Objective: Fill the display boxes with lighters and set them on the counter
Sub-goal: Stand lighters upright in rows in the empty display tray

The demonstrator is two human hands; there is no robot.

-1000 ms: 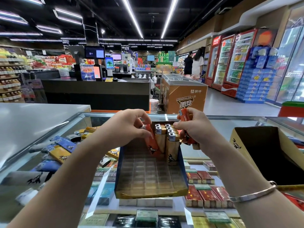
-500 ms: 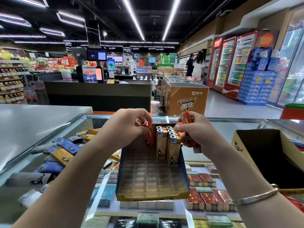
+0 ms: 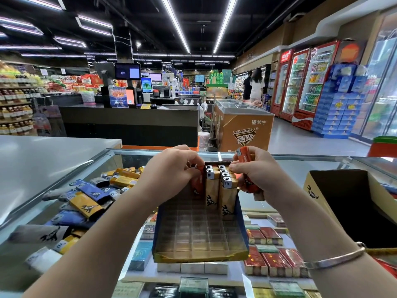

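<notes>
Display box (image 3: 199, 235) sits on the glass surface (image 3: 300, 166), tan lighters (image 3: 219, 186) standing at its far right. Left hand (image 3: 171, 171) pinches an orange lighter (image 3: 198, 186) at the box's back row. Right hand (image 3: 257, 175) grips several orange lighters (image 3: 243, 153). Loose lighters (image 3: 90, 198) lie left.

The left hand (image 3: 171, 168) now stands its orange lighter (image 3: 198, 182) upright in the display box (image 3: 199, 235), no longer tilted, beside the tan lighters (image 3: 219, 186).
</notes>
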